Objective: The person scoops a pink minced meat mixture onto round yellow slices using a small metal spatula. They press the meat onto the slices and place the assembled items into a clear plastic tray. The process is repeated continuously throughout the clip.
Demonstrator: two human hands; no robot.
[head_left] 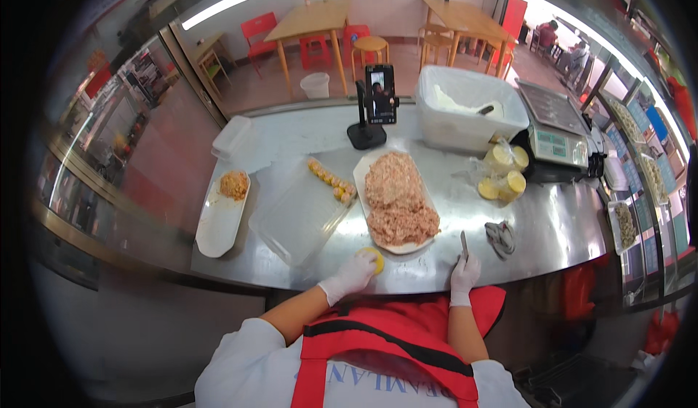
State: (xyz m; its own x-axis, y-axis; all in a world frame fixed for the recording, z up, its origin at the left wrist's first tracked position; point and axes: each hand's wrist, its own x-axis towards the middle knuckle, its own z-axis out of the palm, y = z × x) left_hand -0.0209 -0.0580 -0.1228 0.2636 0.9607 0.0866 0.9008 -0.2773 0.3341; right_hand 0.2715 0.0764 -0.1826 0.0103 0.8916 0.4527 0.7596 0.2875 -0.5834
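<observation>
My gloved left hand [354, 273] is closed on a round yellow dough wrapper [376, 260] at the table's near edge. In my gloved right hand [465, 271] is a thin metal spreading blade [464, 245], pointing away from me. Between and beyond both hands, a long white platter [361, 167] carries a large mound of pink minced meat [392, 194]. Left of it, a clear plastic tray [287, 226] has a row of small yellow-wrapped dumplings [331, 180] along its far right side.
At left, a white oblong plate [217, 230] bears an orange-yellow crumbly heap. A phone stand [367, 135], a tub [472, 128] of white powder and a scale [556, 146] line the far side. Bagged yellow wrappers [502, 183] and a grey cloth [500, 239] lie right.
</observation>
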